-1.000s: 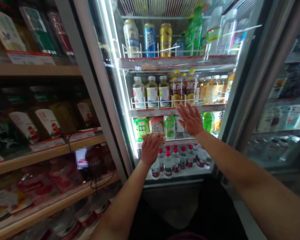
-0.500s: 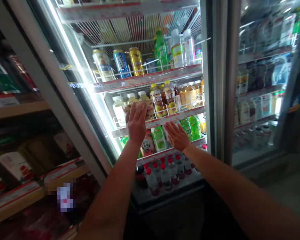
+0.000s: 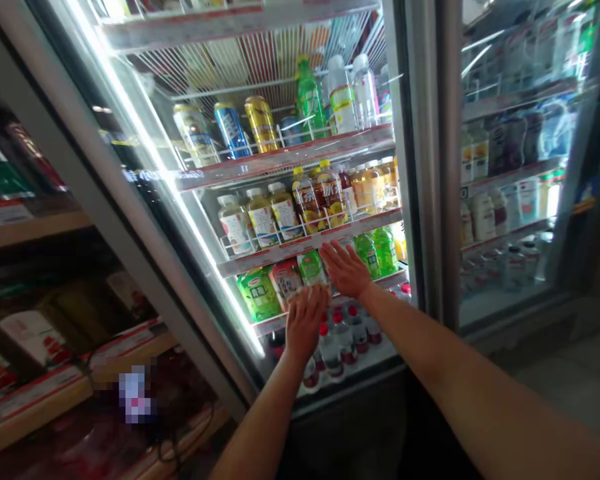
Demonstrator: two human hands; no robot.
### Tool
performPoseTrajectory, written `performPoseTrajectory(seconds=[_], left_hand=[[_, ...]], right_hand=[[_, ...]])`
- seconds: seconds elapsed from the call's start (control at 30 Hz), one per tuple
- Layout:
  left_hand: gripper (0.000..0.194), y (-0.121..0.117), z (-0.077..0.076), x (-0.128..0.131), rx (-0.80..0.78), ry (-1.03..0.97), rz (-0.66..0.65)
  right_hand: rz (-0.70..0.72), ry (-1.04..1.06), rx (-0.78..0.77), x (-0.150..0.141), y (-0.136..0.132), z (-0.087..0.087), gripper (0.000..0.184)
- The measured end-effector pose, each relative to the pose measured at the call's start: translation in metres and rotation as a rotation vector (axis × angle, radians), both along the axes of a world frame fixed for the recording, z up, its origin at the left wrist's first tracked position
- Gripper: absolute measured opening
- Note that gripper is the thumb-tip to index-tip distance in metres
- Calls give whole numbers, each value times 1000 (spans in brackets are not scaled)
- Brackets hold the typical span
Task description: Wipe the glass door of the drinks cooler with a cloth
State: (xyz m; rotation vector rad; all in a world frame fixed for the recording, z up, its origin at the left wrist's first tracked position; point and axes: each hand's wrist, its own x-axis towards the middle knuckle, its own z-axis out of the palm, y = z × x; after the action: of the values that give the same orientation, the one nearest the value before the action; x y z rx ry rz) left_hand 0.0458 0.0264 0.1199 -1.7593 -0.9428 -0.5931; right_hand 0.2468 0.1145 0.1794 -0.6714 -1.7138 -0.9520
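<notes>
My left hand (image 3: pixel 307 320) is low in front of the fridge shelves, over the edge of the shelf with green and red bottles. Its fingers are bent and a little blurred. A brownish, smeared patch shows at the fingertips, and I cannot make out what it is. Up and to the right, my right hand (image 3: pixel 346 268) lies flat with its fingers stretched out and nothing in it. Both hands appear to be at the glass front of the fridge. Behind them stand a green bottle (image 3: pixel 259 295), a red-labelled bottle (image 3: pixel 286 283) and another green bottle (image 3: pixel 311 269).
The lit fridge holds cans (image 3: pixel 261 123), tea bottles (image 3: pixel 307 200) and pale-labelled bottles (image 3: pixel 236 223) on wire shelves. Red-capped bottles (image 3: pixel 330 350) stand at the bottom. A metal post (image 3: pixel 433 167) divides it from a second fridge. Wooden shelves (image 3: pixel 40 400) with goods are at the left.
My left hand has moved down and right, from in front of the pale-labelled bottles to the lower shelf. My right hand keeps nearly the same place. The view has shifted slightly.
</notes>
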Motion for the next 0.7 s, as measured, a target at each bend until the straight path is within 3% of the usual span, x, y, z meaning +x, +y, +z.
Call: performPoseTrajectory(seconds=[0.07,0.13,0.2,0.27,0.37,0.5,0.6,0.7], left_hand=[[56,-5,-44,-2,-69,90,14],[54,-3,-73,3,-131,209,-36],[52,5,-86,15,-203,312,-86],[53,14,-86,27,-289,387,-118],[51,22,-73,34,-343,467,-172],[44,18,-40,8,-252,490,-231],[44,11,3,-22,-161,396,-248],[50,8,63,-41,-38,226,-199]], right_hand=[[4,-8,-38,0,-1,0,52],[10,-12,-52,1,-2,0,54],[16,-13,-73,1,-2,-1,56],[28,-14,-102,2,-2,-1,58],[39,-22,-126,2,-1,-1,60],[9,-14,-76,1,0,-1,59],[-4,-14,-35,1,-1,-1,57],[5,-13,-41,1,-2,0,56]])
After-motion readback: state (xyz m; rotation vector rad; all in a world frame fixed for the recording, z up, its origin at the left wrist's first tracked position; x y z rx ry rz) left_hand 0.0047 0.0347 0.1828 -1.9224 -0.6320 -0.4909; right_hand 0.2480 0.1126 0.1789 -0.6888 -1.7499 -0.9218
